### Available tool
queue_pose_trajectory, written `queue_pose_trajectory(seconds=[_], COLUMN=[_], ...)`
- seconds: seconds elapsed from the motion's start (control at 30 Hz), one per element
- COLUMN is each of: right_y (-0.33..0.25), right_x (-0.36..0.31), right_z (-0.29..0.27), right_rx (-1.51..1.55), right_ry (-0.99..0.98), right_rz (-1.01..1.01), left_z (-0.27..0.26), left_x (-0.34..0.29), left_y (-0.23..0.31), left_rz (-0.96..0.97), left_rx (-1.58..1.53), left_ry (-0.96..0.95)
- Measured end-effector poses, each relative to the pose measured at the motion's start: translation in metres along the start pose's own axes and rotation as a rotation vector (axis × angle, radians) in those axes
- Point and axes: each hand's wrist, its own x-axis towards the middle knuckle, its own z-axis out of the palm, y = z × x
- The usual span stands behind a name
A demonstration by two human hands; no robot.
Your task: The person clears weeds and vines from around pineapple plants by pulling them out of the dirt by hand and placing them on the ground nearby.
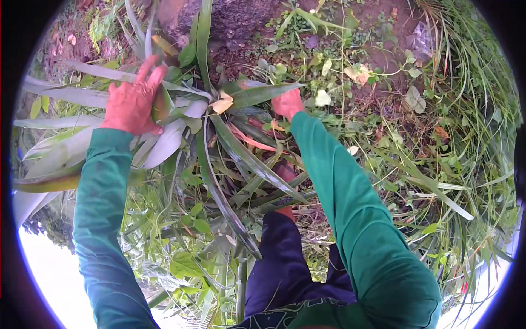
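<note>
A large rosette plant with long sword-shaped leaves, much like a pineapple plant, spreads over the left and middle of the head view. My left hand lies against its grey-green leaves on the left, fingers apart and grasping nothing. To the right of the plant's centre, my right hand is closed low among the weeds, just under the tip of a broad green leaf. That leaf and the hand's angle hide what the right fingers hold, if anything. A dry yellowish leaf rests at the rosette's centre.
A dark rock sits beyond the plant. Low weeds and bare soil lie to the upper right, with a scrap of clear plastic. Long grass lines the right side. My leg in dark trousers stands close to the lower leaves.
</note>
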Motion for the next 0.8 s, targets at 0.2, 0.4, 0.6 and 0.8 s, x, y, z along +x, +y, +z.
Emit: queue_pose_trajectory(seconds=[0.2, 0.4, 0.6, 0.8], right_y=[0.041, 0.211, 0.489, 0.474], right_x=[-0.065, -0.195, -0.29, -0.492], right_z=[0.003, -0.012, -0.086, -0.211], right_rx=[0.351, 0.688, 0.718, -0.901], right_ry=[0.002, 0.151, 0.767, -0.188], right_rz=[-0.35, -0.042, 0.219, 0.984], left_z=[0.002, -0.006, 0.007, 0.003], left_x=[0.004, 0.005, 0.022, -0.001], left_y=[-0.004, -0.002, 0.014, -0.035], left_rz=[-0.005, 0.0, 0.056, -0.005], left_rx=[0.01, -0.005, -0.19, -0.044], left_ry=[-0.052, -0.073, 0.036, -0.011])
